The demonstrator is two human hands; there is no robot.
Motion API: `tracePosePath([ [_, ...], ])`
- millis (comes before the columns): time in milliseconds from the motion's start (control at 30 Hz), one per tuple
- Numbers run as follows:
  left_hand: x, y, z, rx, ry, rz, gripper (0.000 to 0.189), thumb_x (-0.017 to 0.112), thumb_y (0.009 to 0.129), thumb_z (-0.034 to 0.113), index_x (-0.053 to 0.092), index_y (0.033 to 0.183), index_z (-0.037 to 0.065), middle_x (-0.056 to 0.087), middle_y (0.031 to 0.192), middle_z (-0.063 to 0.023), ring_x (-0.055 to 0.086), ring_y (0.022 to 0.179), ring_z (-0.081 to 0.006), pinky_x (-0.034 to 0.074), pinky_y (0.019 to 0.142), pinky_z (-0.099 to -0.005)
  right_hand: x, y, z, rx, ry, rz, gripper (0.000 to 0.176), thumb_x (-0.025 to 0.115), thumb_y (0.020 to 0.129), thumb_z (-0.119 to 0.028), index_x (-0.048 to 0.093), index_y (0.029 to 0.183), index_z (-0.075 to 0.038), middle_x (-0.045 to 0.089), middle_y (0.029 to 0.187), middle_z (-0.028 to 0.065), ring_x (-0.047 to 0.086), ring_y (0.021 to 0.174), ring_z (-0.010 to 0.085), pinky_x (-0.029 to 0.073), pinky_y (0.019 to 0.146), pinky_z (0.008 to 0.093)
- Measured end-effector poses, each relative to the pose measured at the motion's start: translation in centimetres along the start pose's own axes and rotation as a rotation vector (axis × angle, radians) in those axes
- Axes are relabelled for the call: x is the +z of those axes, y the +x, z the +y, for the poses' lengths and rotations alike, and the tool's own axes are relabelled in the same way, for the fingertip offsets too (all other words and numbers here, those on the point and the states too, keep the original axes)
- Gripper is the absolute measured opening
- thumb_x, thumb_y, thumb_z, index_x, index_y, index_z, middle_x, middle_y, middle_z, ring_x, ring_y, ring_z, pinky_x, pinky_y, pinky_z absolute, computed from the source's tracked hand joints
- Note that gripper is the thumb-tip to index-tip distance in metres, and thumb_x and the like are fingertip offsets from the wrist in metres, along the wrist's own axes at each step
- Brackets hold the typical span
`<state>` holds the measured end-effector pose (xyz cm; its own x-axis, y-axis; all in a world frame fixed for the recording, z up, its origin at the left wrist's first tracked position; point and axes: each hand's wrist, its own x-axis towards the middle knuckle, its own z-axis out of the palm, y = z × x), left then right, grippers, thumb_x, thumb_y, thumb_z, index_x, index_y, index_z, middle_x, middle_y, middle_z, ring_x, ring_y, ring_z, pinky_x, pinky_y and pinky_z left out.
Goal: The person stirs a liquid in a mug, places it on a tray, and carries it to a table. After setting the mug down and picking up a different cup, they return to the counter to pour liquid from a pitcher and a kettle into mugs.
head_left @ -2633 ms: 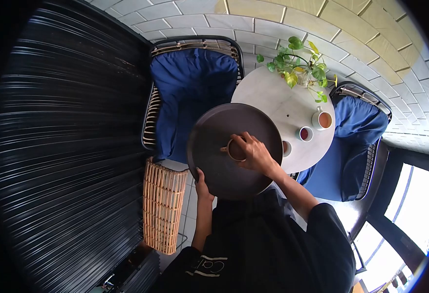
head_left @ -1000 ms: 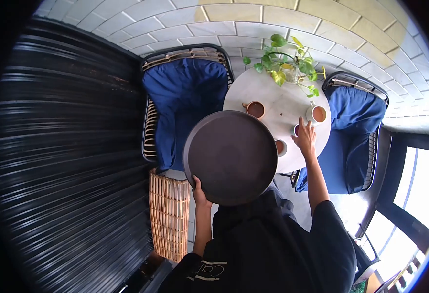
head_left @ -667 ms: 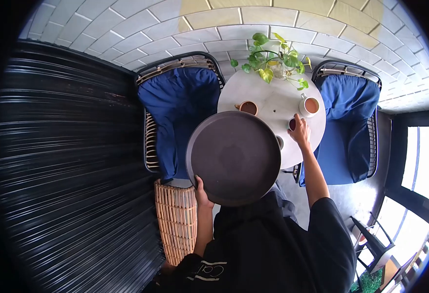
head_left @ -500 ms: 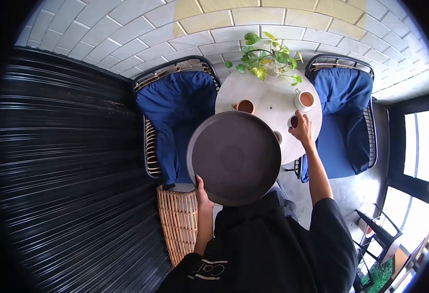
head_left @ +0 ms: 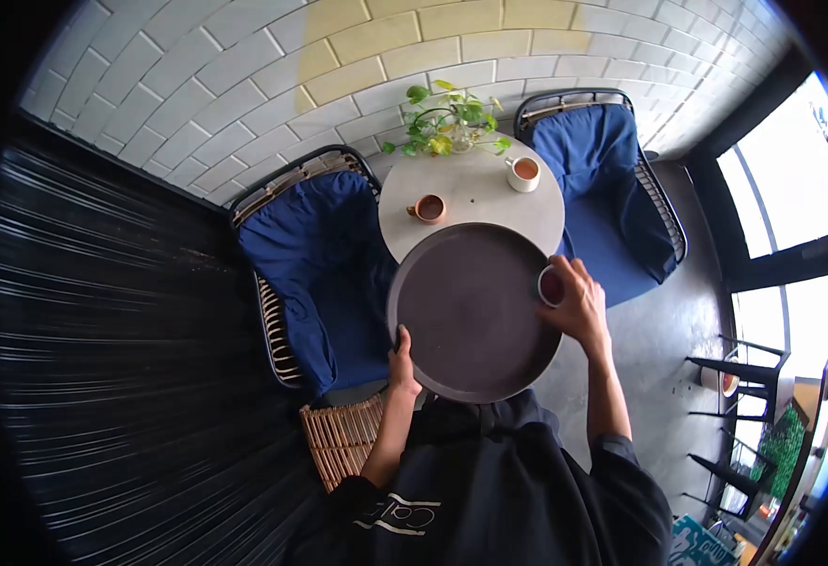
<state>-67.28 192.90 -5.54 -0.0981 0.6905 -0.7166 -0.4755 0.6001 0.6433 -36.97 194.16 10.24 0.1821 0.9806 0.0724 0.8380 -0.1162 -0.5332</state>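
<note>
A round dark tray (head_left: pixel 471 311) is held in front of my body, with nothing on its visible middle. My left hand (head_left: pixel 403 363) grips its lower left rim, thumb on top. At the tray's right edge, my right hand (head_left: pixel 579 307) has its fingers round a small cup (head_left: pixel 552 286) with dark red liquid. Whether the cup touches the tray cannot be made out. Beyond the tray, a brown cup (head_left: pixel 428 208) and a white cup (head_left: pixel 523 174) with orange-brown drink stand on the round table (head_left: pixel 499 203).
A leafy plant in a glass vase (head_left: pixel 461 135) is at the table's wall side. Blue-covered chairs stand left (head_left: pixel 320 283) and right (head_left: pixel 603 189) of the table. A wicker piece (head_left: pixel 341 439) is at lower left, with black stools (head_left: pixel 749 377) at far right.
My right hand has lifted the small cup off the table and brought it to the tray's right edge. The view has shifted and turned, and the tray sits farther right in it.
</note>
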Motion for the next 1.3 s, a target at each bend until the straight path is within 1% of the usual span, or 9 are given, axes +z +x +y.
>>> tracePosePath([
  [67,1.4,-1.3,-0.3,-0.036,0.037,-0.055,0.078,0.062,0.088,0.05,0.034,0.138,-0.004,0.046,0.135,-0.0163,0.05,0.121,-0.0273,0.048,0.096,-0.0414,0.4,-3.0,-0.3,0.05,0.02,0.007,0.062,0.08,0.054,-0.018,0.055,0.111,-0.012,0.056,0.088,0.012,0.061,0.081,0.0355,0.05,0.068,0.0439],
  [133,2.6,-2.0,-1.1,0.015,0.082,-0.337,0.084,0.064,0.086,0.051,0.029,0.138,-0.006,0.044,0.135,-0.0192,0.051,0.12,-0.0285,0.048,0.096,-0.0419,0.4,-5.5,-0.4,0.1,0.019,0.002,0.063,0.079,0.055,-0.019,0.054,0.112,-0.012,0.056,0.09,0.0119,0.062,0.083,0.035,0.051,0.069,0.0439],
  [333,6.7,-5.6,-4.7,-0.159,0.266,-0.331,0.067,0.06,0.091,0.047,0.044,0.131,-0.003,0.052,0.128,-0.0153,0.054,0.117,-0.0254,0.049,0.095,-0.0396,0.1,-12.8,1.4,0.278,-0.044,0.067,0.064,0.078,0.056,-0.021,0.053,0.115,-0.013,0.055,0.094,0.0118,0.063,0.079,0.0342,0.051,0.067,0.0442],
  [400,7.8,-6.7,-6.1,-0.124,0.195,-0.587,0.068,0.061,0.09,0.046,0.042,0.132,-0.004,0.051,0.129,-0.017,0.053,0.117,-0.026,0.049,0.095,-0.0401,-1.0,-15.2,2.0,0.361,-0.037,0.108,0.065,0.079,0.056,-0.02,0.053,0.115,-0.013,0.054,0.094,0.0119,0.063,0.08,0.0338,0.051,0.067,0.0435],
  [600,11.1,-9.7,-11.3,-0.205,0.386,-0.581,0.056,0.058,0.093,0.04,0.049,0.129,-0.001,0.054,0.127,-0.0128,0.056,0.113,-0.0229,0.049,0.094,-0.0372,-4.1,-22.9,6.0,0.567,0.1,0.373,0.065,0.082,0.058,-0.018,0.051,0.115,-0.008,0.055,0.101,0.0127,0.061,0.09,0.0341,0.05,0.075,0.0426],
  [633,11.9,-10.6,-12.3,-0.173,0.405,-0.711,0.058,0.053,0.095,0.043,0.045,0.133,0.0,0.055,0.128,-0.0125,0.055,0.116,-0.0244,0.048,0.097,-0.0387,-4.6,-24.3,6.9,0.574,0.165,0.448,0.064,0.083,0.059,-0.018,0.052,0.114,-0.007,0.056,0.102,0.013,0.061,0.092,0.0339,0.05,0.077,0.0421],
  [833,16.7,-17.3,-20.5,-0.339,0.37,-0.847,0.051,0.051,0.097,0.038,0.046,0.132,0.0,0.056,0.125,-0.0135,0.059,0.11,-0.0257,0.051,0.092,-0.0393,-7.2,-32.9,13.8,0.629,0.33,0.778,0.06,0.085,0.059,-0.015,0.056,0.111,-0.006,0.061,0.105,0.0104,0.056,0.103,0.0291,0.043,0.091,0.0391],
  [1200,24.6,-28.9,-37.4,-0.492,0.498,-1.021,0.049,0.046,0.099,0.04,0.048,0.129,0.001,0.058,0.123,-0.0126,0.06,0.109,-0.0263,0.051,0.092,-0.0398,-14.8,-47.8,26.1,0.742,0.248,0.997,0.055,0.085,0.061,-0.017,0.06,0.108,-0.004,0.063,0.108,0.0109,0.056,0.103,0.0301,0.045,0.091,0.0399],
  [1300,27.4,-31.2,-41.2,-0.496,0.653,-0.939,0.052,0.05,0.097,0.039,0.046,0.129,-0.002,0.059,0.121,-0.0149,0.061,0.106,-0.0273,0.053,0.09,-0.0404,-15.8,-51.0,29.0,0.798,0.23,1.085,0.051,0.084,0.062,-0.016,0.061,0.106,-0.003,0.063,0.108,0.0116,0.058,0.101,0.0306,0.046,0.089,0.0398],
])
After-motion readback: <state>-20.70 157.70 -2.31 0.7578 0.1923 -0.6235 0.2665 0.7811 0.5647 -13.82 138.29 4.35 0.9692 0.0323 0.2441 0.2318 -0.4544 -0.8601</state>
